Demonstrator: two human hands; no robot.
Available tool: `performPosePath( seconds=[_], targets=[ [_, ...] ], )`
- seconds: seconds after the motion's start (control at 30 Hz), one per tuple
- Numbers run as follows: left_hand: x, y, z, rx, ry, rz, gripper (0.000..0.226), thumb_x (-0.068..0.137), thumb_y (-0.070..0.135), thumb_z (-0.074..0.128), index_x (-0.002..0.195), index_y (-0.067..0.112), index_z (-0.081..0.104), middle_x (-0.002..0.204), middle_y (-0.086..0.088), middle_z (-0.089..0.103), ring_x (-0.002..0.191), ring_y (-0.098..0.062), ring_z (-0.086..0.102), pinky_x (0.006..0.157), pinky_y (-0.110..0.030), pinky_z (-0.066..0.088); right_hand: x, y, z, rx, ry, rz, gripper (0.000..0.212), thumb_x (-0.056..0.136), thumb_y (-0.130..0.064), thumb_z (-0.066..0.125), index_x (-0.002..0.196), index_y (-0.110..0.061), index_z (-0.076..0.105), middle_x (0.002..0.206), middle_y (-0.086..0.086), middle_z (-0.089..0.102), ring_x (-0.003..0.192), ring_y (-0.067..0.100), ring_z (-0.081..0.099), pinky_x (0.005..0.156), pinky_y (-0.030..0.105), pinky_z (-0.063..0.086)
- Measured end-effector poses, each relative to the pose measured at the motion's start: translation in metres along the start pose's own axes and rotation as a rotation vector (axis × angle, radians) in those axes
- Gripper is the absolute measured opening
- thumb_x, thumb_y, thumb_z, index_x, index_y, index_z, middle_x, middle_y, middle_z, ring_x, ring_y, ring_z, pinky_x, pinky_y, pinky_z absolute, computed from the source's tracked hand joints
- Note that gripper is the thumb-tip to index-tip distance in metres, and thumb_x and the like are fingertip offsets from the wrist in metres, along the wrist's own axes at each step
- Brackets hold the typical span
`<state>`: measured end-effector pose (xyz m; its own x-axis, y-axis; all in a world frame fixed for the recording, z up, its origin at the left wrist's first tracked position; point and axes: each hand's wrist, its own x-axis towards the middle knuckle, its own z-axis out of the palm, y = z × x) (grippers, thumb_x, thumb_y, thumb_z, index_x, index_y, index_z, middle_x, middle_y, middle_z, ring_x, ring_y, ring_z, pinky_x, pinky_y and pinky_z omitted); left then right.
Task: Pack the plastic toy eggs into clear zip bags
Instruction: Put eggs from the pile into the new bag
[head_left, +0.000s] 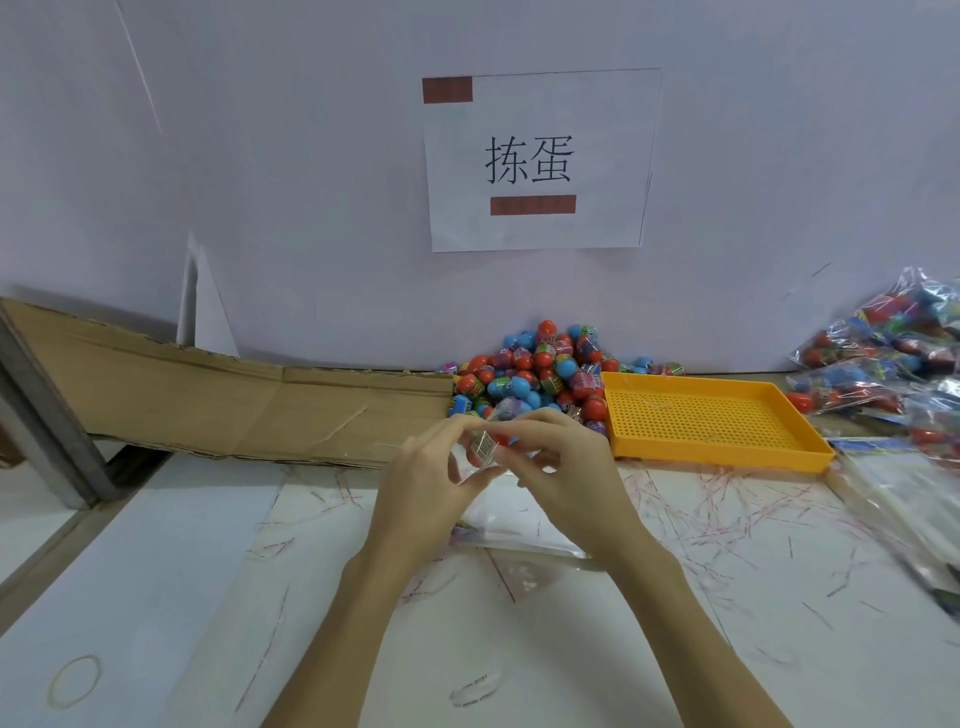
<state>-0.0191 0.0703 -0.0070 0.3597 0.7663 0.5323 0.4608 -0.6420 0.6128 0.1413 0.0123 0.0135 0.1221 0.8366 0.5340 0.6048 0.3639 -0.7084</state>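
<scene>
With both your left hand (431, 467) and right hand (561, 462) pinching one wrapped toy egg (485, 446) just in front of the egg pile (540, 371), above the clear zip bag (514, 525), a loosened pinch may drop it outside the bag.

A packing workbench: heaped toy eggs (540, 371), filled bags (883, 353), a printed wall sign (535, 161)
</scene>
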Motion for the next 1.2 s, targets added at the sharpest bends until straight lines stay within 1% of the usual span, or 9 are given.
performPosePath(
  seconds=[0.27,0.47,0.57,0.7,0.8,0.9,1.0,1.07,1.2],
  targets=[
    [0.001,0.002,-0.001,0.088,-0.009,0.094,0.027,0.087,0.031,0.082,0.11,0.022,0.071,0.087,0.017,0.064,0.072,-0.014,0.058,0.068,-0.033,0.051,0.0,0.006,0.006,0.167,-0.024,0.114,0.014,0.087,-0.01,0.078,0.096,-0.02,0.075,0.096,-0.013,0.073,0.086,0.006,0.073,0.065,0.023,0.059],
    [0.0,0.002,-0.002,0.155,0.037,0.166,0.014,0.089,0.023,0.08,0.1,0.021,0.073,0.083,0.012,0.07,0.064,-0.006,0.055,0.061,-0.027,0.05,-0.002,0.001,0.008,0.129,-0.212,0.091,0.026,0.106,-0.022,0.053,0.106,-0.022,0.08,0.09,-0.024,0.074,0.088,-0.001,0.065,0.068,0.015,0.047],
    [0.0,0.001,-0.002,0.158,0.039,0.159,0.014,0.088,0.022,0.08,0.1,0.021,0.073,0.084,0.013,0.07,0.064,-0.004,0.052,0.062,-0.022,0.046,-0.002,-0.001,0.01,0.114,-0.28,0.085,0.027,0.107,-0.025,0.051,0.108,-0.028,0.078,0.1,-0.022,0.073,0.097,0.007,0.064,0.072,0.027,0.049],
    [0.0,0.002,-0.004,0.12,-0.025,0.027,0.036,0.087,0.04,0.08,0.118,0.03,0.066,0.092,0.017,0.069,0.069,-0.006,0.056,0.066,-0.019,0.044,-0.002,0.002,0.012,0.091,-0.163,0.096,0.011,0.098,-0.021,0.066,0.098,-0.023,0.076,0.092,-0.016,0.072,0.092,0.008,0.065,0.071,0.028,0.051],
    [0.001,0.002,-0.007,0.108,-0.106,-0.078,0.061,0.079,0.069,0.068,0.129,0.036,0.058,0.077,0.021,0.062,0.067,0.0,0.059,0.061,-0.009,0.04,-0.001,0.001,0.008,0.11,-0.021,0.045,0.007,0.091,-0.015,0.074,0.092,-0.022,0.074,0.089,-0.016,0.073,0.089,0.006,0.067,0.067,0.015,0.047],
    [0.002,-0.001,-0.007,0.114,-0.081,-0.128,0.067,0.071,0.08,0.059,0.12,0.035,0.062,0.067,0.018,0.056,0.061,-0.001,0.057,0.055,-0.008,0.038,0.001,0.001,0.007,0.13,0.074,0.033,0.013,0.092,-0.014,0.073,0.096,-0.026,0.075,0.092,-0.02,0.073,0.092,0.005,0.068,0.068,0.012,0.048],
    [0.004,-0.008,-0.009,0.161,0.035,-0.174,0.048,0.069,0.082,0.061,0.094,0.041,0.056,0.058,0.012,0.051,0.052,-0.005,0.049,0.048,-0.012,0.037,0.004,0.009,0.008,0.108,0.186,0.056,0.014,0.098,-0.013,0.065,0.105,-0.02,0.075,0.1,-0.017,0.073,0.099,0.004,0.067,0.077,0.015,0.051],
    [0.005,-0.011,-0.012,0.103,0.136,-0.251,0.047,0.068,0.083,0.063,0.082,0.04,0.05,0.056,0.009,0.05,0.049,-0.005,0.048,0.047,-0.014,0.037,0.005,0.022,0.009,-0.043,0.167,0.097,0.016,0.1,-0.013,0.062,0.11,-0.018,0.074,0.111,-0.012,0.071,0.107,0.003,0.061,0.089,0.018,0.049],
    [0.008,-0.014,-0.015,-0.245,0.287,-0.453,0.059,0.07,0.082,0.065,0.089,0.026,0.064,0.054,0.017,0.06,0.047,0.002,0.057,0.055,-0.03,0.05,0.004,0.045,0.015,-0.414,-0.085,0.104,0.024,0.104,-0.026,0.055,0.119,-0.021,0.073,0.127,-0.007,0.064,0.123,0.016,0.049,0.103,0.032,0.039]
  ],
)
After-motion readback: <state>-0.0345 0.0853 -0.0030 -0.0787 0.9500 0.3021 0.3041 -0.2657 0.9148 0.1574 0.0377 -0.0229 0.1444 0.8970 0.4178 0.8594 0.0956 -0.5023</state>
